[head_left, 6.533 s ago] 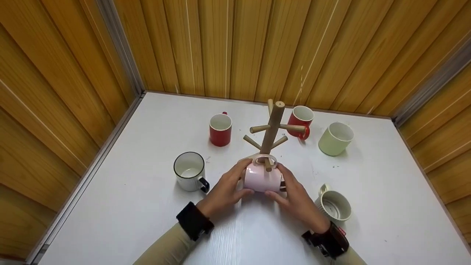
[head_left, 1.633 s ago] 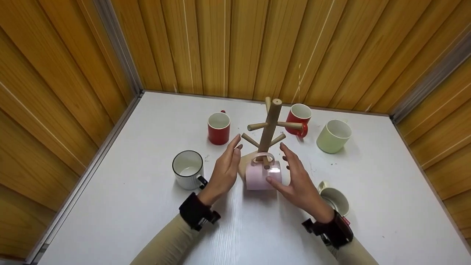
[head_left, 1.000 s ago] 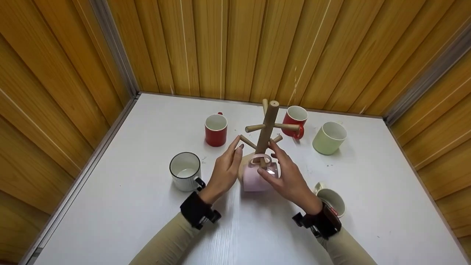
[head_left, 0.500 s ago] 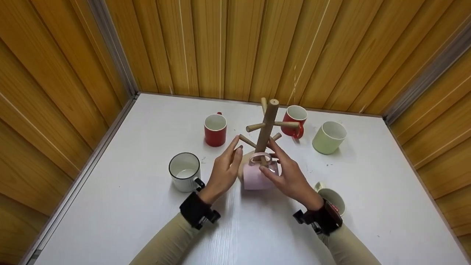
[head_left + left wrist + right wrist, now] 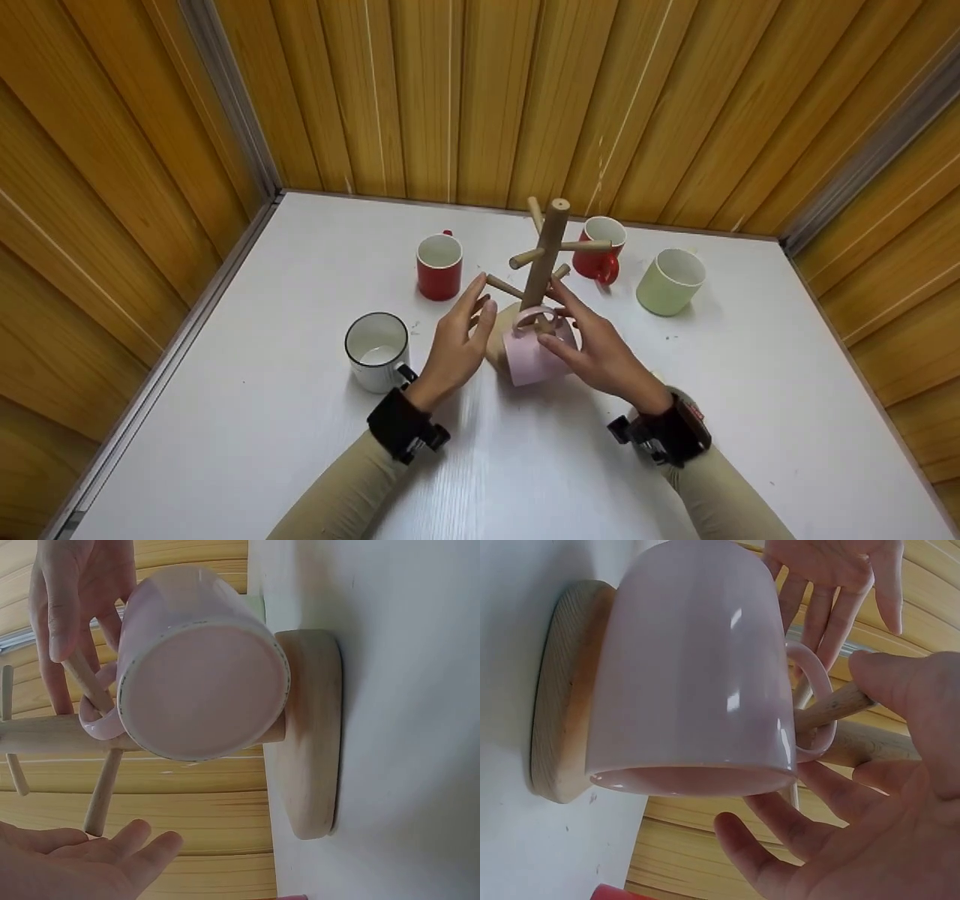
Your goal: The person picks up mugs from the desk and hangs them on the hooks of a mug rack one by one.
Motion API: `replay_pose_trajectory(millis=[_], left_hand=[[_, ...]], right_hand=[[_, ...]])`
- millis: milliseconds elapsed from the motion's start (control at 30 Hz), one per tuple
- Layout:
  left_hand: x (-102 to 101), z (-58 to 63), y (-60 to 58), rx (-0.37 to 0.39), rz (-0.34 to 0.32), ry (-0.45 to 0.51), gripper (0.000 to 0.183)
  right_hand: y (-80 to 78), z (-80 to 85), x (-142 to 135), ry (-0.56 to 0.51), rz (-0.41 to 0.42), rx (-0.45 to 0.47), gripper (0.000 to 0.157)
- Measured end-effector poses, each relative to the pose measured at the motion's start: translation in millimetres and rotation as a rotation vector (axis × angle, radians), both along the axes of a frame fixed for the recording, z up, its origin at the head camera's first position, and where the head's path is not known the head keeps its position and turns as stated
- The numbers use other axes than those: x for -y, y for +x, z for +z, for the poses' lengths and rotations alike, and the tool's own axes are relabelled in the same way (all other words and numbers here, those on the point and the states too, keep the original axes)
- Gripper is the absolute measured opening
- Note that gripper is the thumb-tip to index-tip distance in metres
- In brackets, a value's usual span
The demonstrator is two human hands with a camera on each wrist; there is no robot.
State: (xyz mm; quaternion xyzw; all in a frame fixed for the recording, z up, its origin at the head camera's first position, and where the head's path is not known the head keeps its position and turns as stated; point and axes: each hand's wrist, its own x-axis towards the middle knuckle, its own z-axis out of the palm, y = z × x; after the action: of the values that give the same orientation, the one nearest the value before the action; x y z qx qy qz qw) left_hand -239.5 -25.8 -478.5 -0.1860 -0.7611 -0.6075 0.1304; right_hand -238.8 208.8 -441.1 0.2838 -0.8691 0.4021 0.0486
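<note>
A pink mug (image 5: 529, 364) hangs by its handle from the low front peg of a wooden mug tree (image 5: 548, 244). It lies sideways, its closed bottom towards my left hand and its mouth to the right. My right hand (image 5: 604, 356) has its thumb on the tip of that peg (image 5: 838, 706) and its index finger behind, by the post, pinching the tree. My left hand (image 5: 456, 349) holds its fingers nearly straight, the tips at the end of the low left peg (image 5: 103, 795); whether they press on it is hard to tell.
Red mugs stand behind the tree at left (image 5: 439, 271) and right (image 5: 596, 259). A green mug (image 5: 667, 289) is at the far right. A white mug with black rim (image 5: 377, 356) stands by my left wrist; a pale mug (image 5: 681, 397) is mostly hidden by my right wrist.
Both hands have let go of the pink mug they gripped at first. Since half a second ago, the tree has turned slightly, its front peg and mug swinging right. My left hand has hardly moved.
</note>
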Motion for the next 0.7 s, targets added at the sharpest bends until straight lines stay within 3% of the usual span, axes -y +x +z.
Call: replay_pose_trajectory(millis=[300,567,700], left_hand=[[0,1.0,0.0,-0.004,0.018,-0.014,0.054],[-3,0.7,1.7,-0.008,0.023,-0.014,0.056],[-4,-1.1,5.1,-0.025,0.03,-0.027,0.056]], right_hand=[[-11.1,6.9,-10,0.021,0.024,-0.023,0.082],[-23.9,18.2,-20,0.095,0.035,0.029,0.08],[-29.6,20.8,-23,0.103,0.037,-0.008,0.08]])
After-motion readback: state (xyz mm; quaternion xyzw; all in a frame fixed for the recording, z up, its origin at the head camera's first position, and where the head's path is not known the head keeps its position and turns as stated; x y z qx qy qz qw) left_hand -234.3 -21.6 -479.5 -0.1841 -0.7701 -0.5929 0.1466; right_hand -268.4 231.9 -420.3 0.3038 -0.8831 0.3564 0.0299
